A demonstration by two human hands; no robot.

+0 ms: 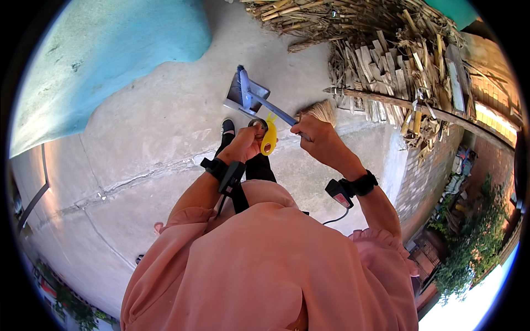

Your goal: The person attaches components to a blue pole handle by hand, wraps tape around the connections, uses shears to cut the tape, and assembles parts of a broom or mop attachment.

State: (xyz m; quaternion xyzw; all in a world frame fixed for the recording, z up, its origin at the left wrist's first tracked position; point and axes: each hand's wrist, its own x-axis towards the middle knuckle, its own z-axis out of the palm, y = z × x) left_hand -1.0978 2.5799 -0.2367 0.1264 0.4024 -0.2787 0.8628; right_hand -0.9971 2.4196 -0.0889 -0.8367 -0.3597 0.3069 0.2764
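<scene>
My right hand (316,138) is closed around the upper end of a grey-blue broom handle (276,112). The broom's blue head (244,88) lies across a grey dustpan (261,90) in front of me. My left hand (247,142) is closed at the top of the dustpan's handle, where a dark rounded part shows by the fingers. Against those fingers is a yellow plastic piece (269,140) with a hole in its lower end; whether it belongs to the dustpan handle I cannot tell. The dustpan's lower handle is partly hidden.
Concrete floor (143,138) with cracks surrounds me. A big light-blue sheet-like surface (127,60) fills the far left. Stacked split wood and dry stalks (386,66) lie at the far right, fronted by a long pole (419,107). Straw bristles (320,110) rest near my right hand.
</scene>
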